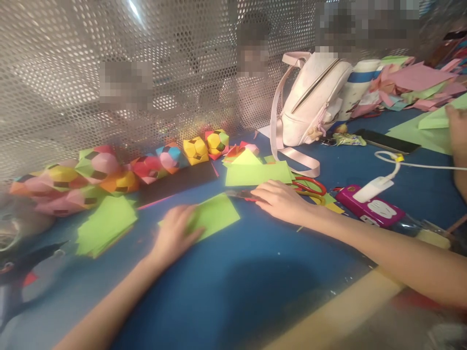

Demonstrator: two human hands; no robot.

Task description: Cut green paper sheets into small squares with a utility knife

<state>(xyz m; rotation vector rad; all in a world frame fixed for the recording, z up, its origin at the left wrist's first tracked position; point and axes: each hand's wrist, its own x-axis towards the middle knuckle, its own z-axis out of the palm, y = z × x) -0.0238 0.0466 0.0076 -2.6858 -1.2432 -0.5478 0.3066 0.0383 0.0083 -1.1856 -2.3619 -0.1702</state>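
Note:
My left hand (pixel 177 227) rests on a green paper rectangle (pixel 219 214) on the blue table, its thumb and fingers apart over the paper's left end. Farther right, my right hand (pixel 275 198) lies over scissors, its fingers bent near the blades; the red handles (pixel 310 185) show behind it. What the right fingers grip is hidden. Behind that hand are a light green strip (pixel 257 174) and a yellow-green folded piece (pixel 246 158). A stack of green paper (pixel 106 226) sits left of my left hand.
Colourful folded-paper balls (pixel 146 167) line the perforated metal wall. A pale backpack (pixel 315 99), a black phone (pixel 387 141), a purple box (pixel 370 206) with a white cable and a pile of pink paper (pixel 416 82) are on the right. Another person's hand (pixel 458 131) is at the right edge.

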